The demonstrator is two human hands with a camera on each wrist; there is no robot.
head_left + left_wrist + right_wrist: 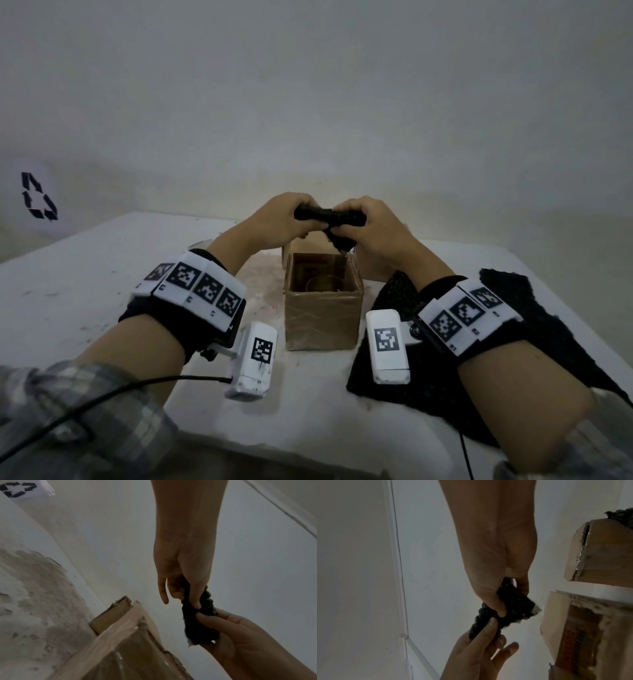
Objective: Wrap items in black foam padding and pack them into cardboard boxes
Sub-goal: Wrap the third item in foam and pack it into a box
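I hold a rolled bundle of black foam padding (pixel 325 216) in both hands, above the far rim of an open cardboard box (pixel 323 308). My left hand (pixel 301 222) grips its left end, thumb and fingers curled round it. My right hand (pixel 347 228) pinches the right end, where a loose flap hangs down. In the left wrist view my left hand (pixel 187 599) pinches the foam bundle (pixel 197 626) from above, over the box (pixel 130 649). In the right wrist view my right hand (pixel 506 601) grips the bundle (pixel 513 608); something pale shows at its end. What is wrapped stays hidden.
A large sheet of black foam (pixel 520 329) lies on the white table (pixel 68 291) under my right forearm. A second cardboard box (pixel 599 550) stands behind the open one. A wall rises just past the table's far edge. A black cable (pixel 102 401) runs under my left arm.
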